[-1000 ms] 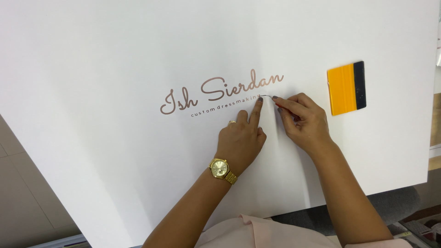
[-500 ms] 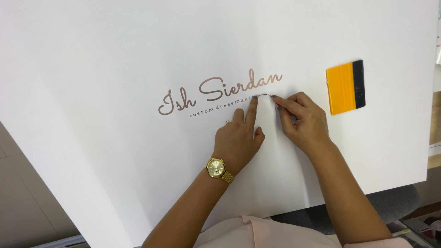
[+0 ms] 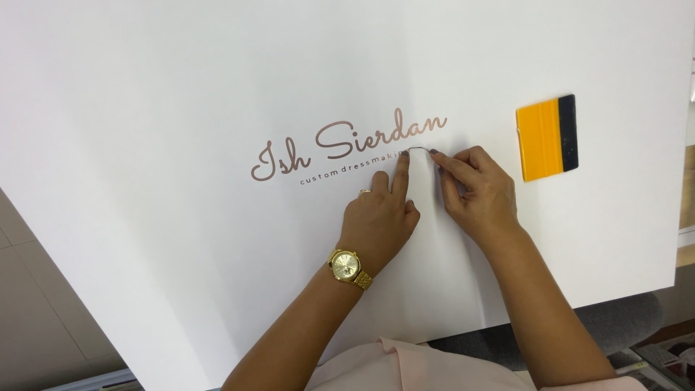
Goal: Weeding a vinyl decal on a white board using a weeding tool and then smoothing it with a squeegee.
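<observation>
A large white board (image 3: 181, 101) fills the view and carries rose-gold script lettering (image 3: 347, 141) with a smaller dark line of letters under it. My left hand (image 3: 380, 217), with a gold wristwatch (image 3: 349, 266), rests on the board with its index finger pressed on the right end of the small letters. My right hand (image 3: 478, 192) pinches a thin metal pointed tool (image 3: 418, 149), whose tip meets the board just right of that finger.
An orange squeegee with a dark blue edge (image 3: 547, 137) lies on the board to the right of my hands. The board's lower edge runs diagonally across the bottom left, with grey floor (image 3: 43, 326) beyond it.
Both hands stay on the same spot of the lettering. The view has shifted slightly. The left index finger has slid a little along the small letters.
</observation>
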